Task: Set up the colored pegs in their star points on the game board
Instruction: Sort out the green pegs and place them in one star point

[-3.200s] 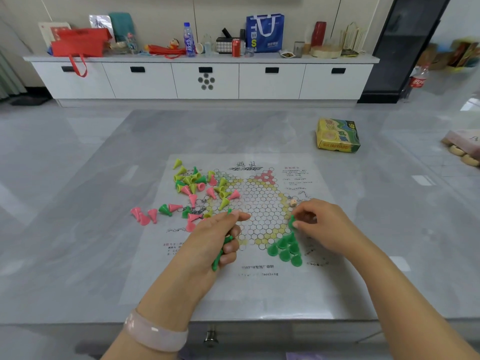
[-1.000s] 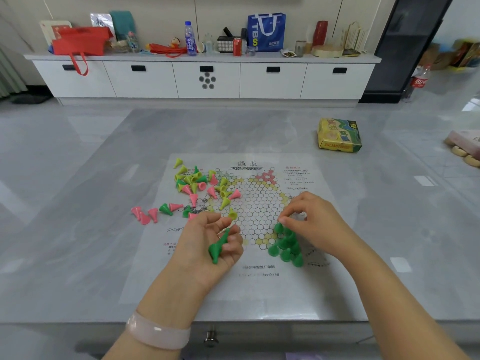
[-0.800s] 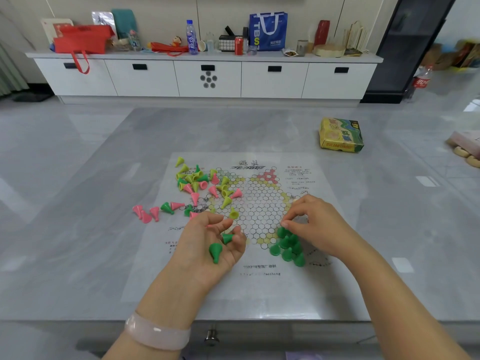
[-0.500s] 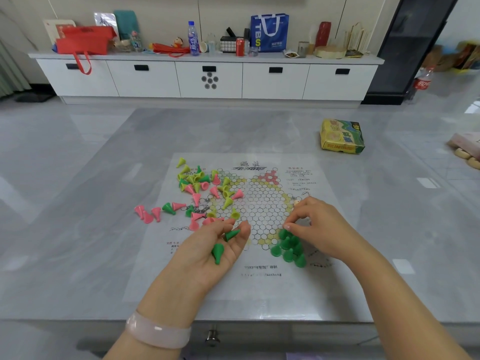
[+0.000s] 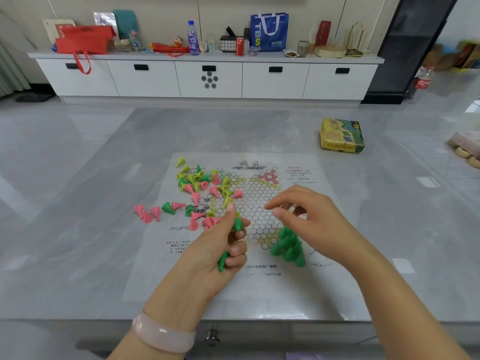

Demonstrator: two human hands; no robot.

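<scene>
Your left hand [image 5: 215, 245] has its grip closed on green pegs [image 5: 237, 224]; your right hand [image 5: 306, 216] hovers just right of it, grip open and empty. Under it a green cluster [image 5: 287, 246] stands on the game board [image 5: 259, 203]; beyond your left lie loose pegs [image 5: 197, 188]

The blue shopping bag [image 5: 269, 31] on the white sideboard [image 5: 207, 76] shows large pale letters "TB" above a yellow "S", running down its left side. The yellow and green box [image 5: 341, 135] near the far right corner of the grey table [image 5: 78, 229] carries "46" at its upper right corner and yellow capitals along its front edge, too blurred to spell out. Headings and small red and black print on the paper game board [image 5: 259, 284] cannot be read.
</scene>
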